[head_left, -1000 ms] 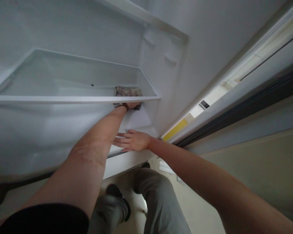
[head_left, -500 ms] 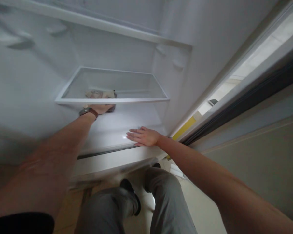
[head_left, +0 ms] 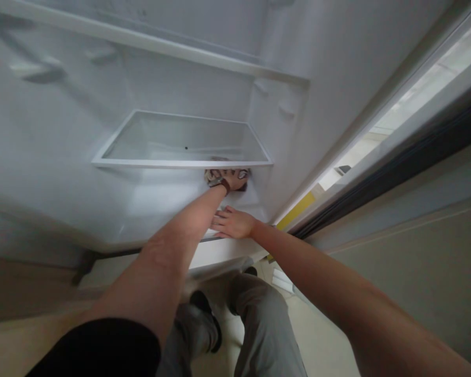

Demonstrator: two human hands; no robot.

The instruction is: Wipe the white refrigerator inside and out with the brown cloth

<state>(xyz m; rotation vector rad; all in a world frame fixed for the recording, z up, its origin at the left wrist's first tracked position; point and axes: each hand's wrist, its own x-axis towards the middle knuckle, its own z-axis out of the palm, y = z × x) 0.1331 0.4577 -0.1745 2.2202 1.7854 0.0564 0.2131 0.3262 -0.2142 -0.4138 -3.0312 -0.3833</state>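
I am looking into an open white fridge. My left hand (head_left: 234, 179), with a brown-strapped watch on the wrist, reaches under the glass shelf (head_left: 141, 163) at its right end and presses a patterned cloth (head_left: 214, 175) against the back wall; its fingers are closed on the cloth. My right hand (head_left: 233, 222) lies flat, fingers stretched out, on the white floor of the fridge compartment near its front edge, holding nothing.
A second shelf (head_left: 188, 52) runs above. The fridge's right wall (head_left: 337, 78) and the door frame (head_left: 396, 141) slant up to the right. My grey-trousered legs and dark shoes (head_left: 204, 324) stand on a pale floor below.
My left hand has slid the cloth under the shelf from its left part to its right end. The right hand has stayed flat on the fridge floor.
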